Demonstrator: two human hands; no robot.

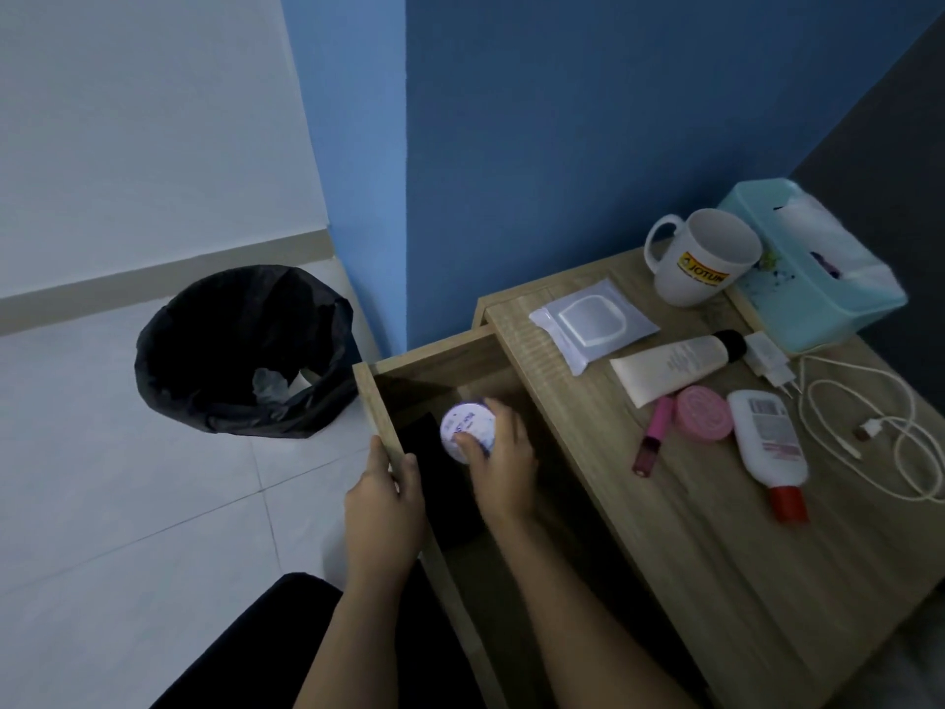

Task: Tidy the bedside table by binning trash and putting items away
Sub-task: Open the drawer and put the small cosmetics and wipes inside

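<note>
The wooden bedside table (716,529) has its drawer (373,396) pulled open to the left. My left hand (383,509) grips the drawer's front edge. My right hand (503,463) holds a round white jar with purple print (463,427) inside the drawer, over a dark flat item (434,478). On the tabletop lie a wipes pack (593,324), a cream tube (675,365), a pink lip gloss (652,434), a pink round tin (704,414), a white bottle with a red cap (769,442), a charger plug (767,358) and white cable (869,427).
A bin lined with a black bag (240,350) stands on the tiled floor left of the table, with crumpled trash inside. A white mug (705,255) and a teal tissue box (813,263) sit at the table's back. Blue wall behind.
</note>
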